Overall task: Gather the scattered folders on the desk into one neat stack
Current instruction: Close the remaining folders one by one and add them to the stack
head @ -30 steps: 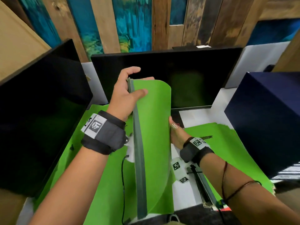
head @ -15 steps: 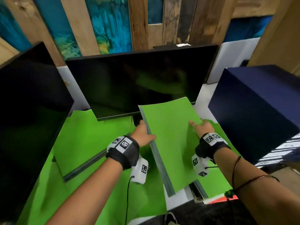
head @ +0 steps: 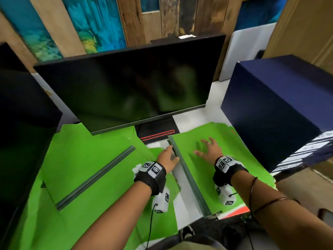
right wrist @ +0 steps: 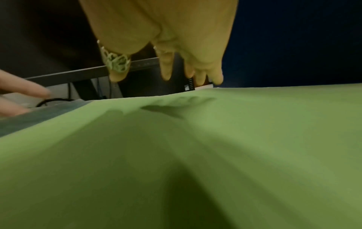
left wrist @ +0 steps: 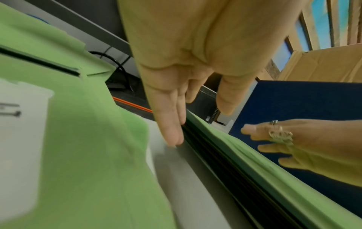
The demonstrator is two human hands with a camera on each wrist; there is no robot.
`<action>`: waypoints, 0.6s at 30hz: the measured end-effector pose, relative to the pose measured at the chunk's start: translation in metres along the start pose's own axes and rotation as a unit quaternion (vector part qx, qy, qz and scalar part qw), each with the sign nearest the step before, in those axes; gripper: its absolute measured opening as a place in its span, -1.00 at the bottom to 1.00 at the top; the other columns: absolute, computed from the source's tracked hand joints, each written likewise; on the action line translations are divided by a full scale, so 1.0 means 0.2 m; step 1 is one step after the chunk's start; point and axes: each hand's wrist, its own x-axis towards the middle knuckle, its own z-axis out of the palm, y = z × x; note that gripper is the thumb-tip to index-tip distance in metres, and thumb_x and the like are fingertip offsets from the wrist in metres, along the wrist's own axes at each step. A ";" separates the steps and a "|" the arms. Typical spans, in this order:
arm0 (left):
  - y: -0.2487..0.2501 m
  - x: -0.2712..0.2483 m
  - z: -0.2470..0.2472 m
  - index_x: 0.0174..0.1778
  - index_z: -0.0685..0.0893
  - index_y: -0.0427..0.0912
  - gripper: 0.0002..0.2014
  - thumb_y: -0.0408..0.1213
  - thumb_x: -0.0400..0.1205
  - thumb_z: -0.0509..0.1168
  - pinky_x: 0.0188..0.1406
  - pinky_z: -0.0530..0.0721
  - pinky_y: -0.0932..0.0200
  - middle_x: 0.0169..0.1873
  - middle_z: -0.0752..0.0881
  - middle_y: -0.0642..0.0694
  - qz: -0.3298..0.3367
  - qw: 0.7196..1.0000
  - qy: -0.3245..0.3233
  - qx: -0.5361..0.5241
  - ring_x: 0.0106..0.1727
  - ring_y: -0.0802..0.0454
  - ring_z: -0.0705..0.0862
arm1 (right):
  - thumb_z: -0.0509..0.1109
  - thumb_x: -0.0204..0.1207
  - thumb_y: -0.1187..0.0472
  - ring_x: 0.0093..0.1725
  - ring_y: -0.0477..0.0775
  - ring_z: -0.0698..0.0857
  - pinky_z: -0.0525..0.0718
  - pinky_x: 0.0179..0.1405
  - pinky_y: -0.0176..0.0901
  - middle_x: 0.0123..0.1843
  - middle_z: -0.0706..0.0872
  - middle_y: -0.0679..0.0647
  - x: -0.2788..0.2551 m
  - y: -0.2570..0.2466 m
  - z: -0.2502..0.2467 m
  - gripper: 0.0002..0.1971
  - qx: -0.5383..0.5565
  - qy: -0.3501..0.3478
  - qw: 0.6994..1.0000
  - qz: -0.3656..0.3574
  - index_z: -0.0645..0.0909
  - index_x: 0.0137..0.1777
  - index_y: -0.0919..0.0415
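Observation:
A green folder with a grey spine lies flat at the right of the desk, on other green folders. My right hand hovers just over its cover, fingers spread and straight. My left hand has straight fingers against the folder's left spine edge, its thumb raised above the cover. In the right wrist view the right hand casts its shadow on the cover. Another green folder with a grey spine lies at the left, on more green folders.
A dark monitor stands behind the folders, its base with a red stripe between them. A second dark screen is at the left. A navy box stands close on the right. White desk shows between the piles.
The folder, held upright on its edge a second ago, has been tipped to the right and laid flat on the right pile. Both hands have opened and come down with it.

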 end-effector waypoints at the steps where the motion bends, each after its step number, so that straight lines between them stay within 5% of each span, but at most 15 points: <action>1: -0.03 0.01 -0.05 0.56 0.28 -0.21 -0.43 -0.26 0.62 0.28 0.37 0.43 0.16 0.42 0.50 -0.24 0.003 1.000 0.009 0.025 0.43 -0.15 0.49 | 0.29 0.49 -0.23 0.64 0.25 0.15 0.15 0.61 0.25 0.69 -0.01 0.17 -0.01 -0.04 0.02 -0.27 -0.024 -0.022 0.999 -0.019 0.21 0.60 0.02; 5: -0.19 0.07 -0.28 0.51 0.39 -0.11 -0.46 -0.42 0.57 0.27 0.44 0.40 0.11 0.43 0.43 -0.25 -0.032 0.980 0.047 0.190 0.43 -0.19 0.48 | 0.23 0.63 0.07 0.60 0.19 0.26 0.20 0.61 0.00 0.65 0.15 0.16 -0.07 -0.24 0.06 -0.52 -0.045 -0.013 0.989 -0.143 0.37 0.53 0.11; 8: -0.29 0.09 -0.43 0.59 0.23 -0.06 -0.29 -0.45 0.52 0.32 0.43 0.46 -0.02 0.47 0.31 -0.25 -0.097 0.952 0.033 0.289 0.46 -0.27 0.38 | 0.15 0.65 0.27 0.47 0.10 0.44 0.29 0.48 -0.20 0.49 0.44 0.16 -0.11 -0.42 0.09 -0.65 0.012 -0.039 0.977 -0.208 0.52 0.40 0.28; 12: -0.39 0.08 -0.53 0.56 0.25 0.00 -0.07 -0.07 0.31 0.59 0.42 0.45 -0.17 0.47 0.25 -0.24 -0.123 0.920 -0.039 0.369 0.51 -0.31 0.26 | 0.14 0.66 0.28 0.47 0.18 0.45 0.32 0.46 -0.11 0.45 0.52 0.24 -0.13 -0.67 0.20 -0.63 0.026 -0.117 0.969 -0.215 0.50 0.43 0.30; 15: -0.43 0.07 -0.54 0.44 0.37 -0.05 -0.15 -0.05 0.26 0.61 0.33 0.54 -0.20 0.39 0.31 -0.23 -0.122 0.919 -0.049 0.372 0.43 -0.32 0.35 | 0.24 0.62 0.21 0.54 0.21 0.37 0.33 0.49 -0.10 0.55 0.39 0.26 -0.14 -0.78 0.30 -0.51 0.035 -0.174 0.967 -0.180 0.35 0.53 0.34; 18: -0.45 0.06 -0.54 0.28 0.43 -0.14 -0.30 -0.05 0.30 0.58 0.26 0.61 -0.19 0.30 0.35 -0.21 -0.103 0.922 -0.042 0.371 0.34 -0.28 0.43 | 0.30 0.57 0.14 0.46 0.25 0.48 0.46 0.45 -0.06 0.52 0.44 0.26 -0.15 -0.85 0.39 -0.54 0.058 -0.213 0.965 -0.140 0.46 0.39 0.40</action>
